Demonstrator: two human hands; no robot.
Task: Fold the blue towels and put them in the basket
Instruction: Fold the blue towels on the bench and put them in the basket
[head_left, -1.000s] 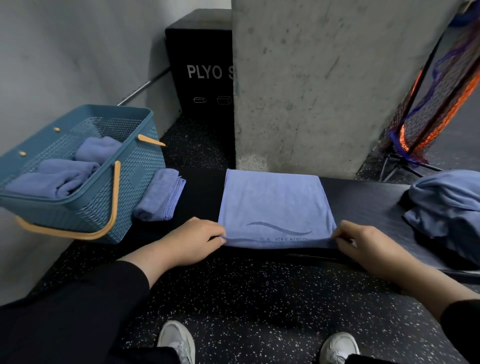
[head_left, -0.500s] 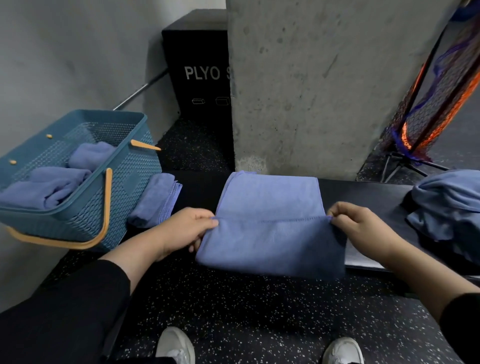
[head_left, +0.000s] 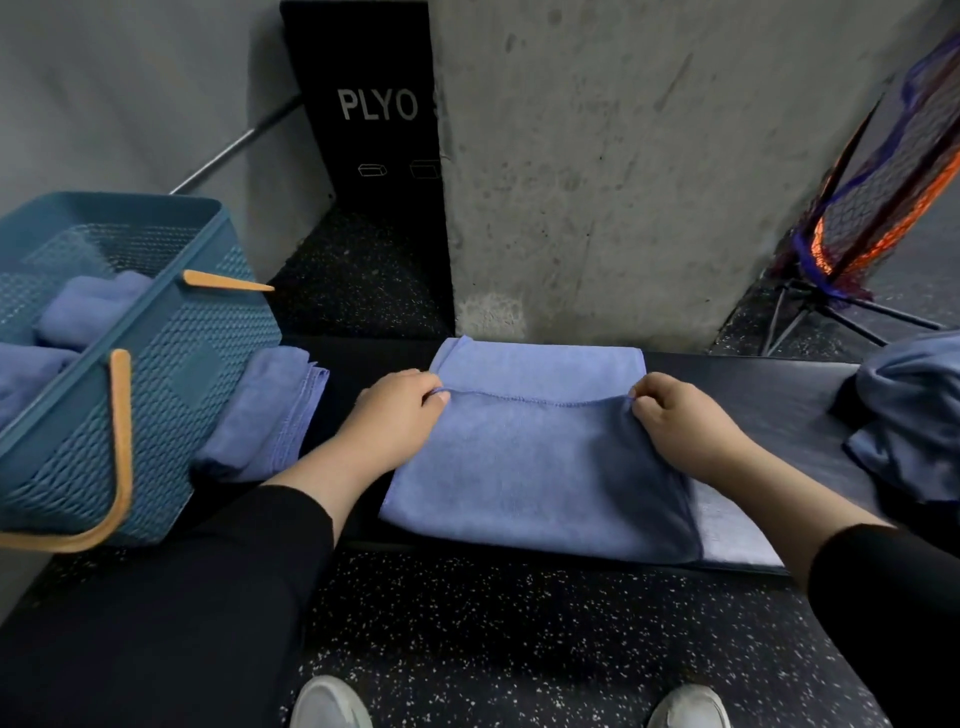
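- So the blue towel (head_left: 530, 467) being worked on is lying flat on the dark tabletop (head_left: 753, 384), right in front of the concrete pillar (head_left: 623, 156). Its near edge hangs slightly past the tabletop's front lip.
- Left hand (head_left: 400, 410) has a pinch grip on the left end of the stitched hem, thumb and fingers curled onto the fabric, nothing loose about it.
- Right hand (head_left: 680, 421) is doing the same on the right end of that hem, fingers closed tight around the cloth. The hem runs across between the two hands, over the far half of the towel, so the top layer is doubled back over the layer underneath.
- A paler strip of the lower layer pokes out at the near right corner, under the right wrist.
- The teal basket (head_left: 208, 364) with tan handles sits off to the left, tilted toward the camera a bit. There are folded towels inside (head_left: 93, 306), at least two that I can make out.
- Another folded towel (head_left: 260, 415) lies on the tabletop just beside the basket, between it and the left forearm.
- Far right there's a crumpled pile of unfolded towels (head_left: 914, 415), well apart from the one in hand.
- Background stuff: a black plyo box (head_left: 363, 130) behind the pillar, some orange and blue netting (head_left: 883, 208) on a stand at the right, speckled rubber floor (head_left: 519, 623), and two light shoes at the bottom.
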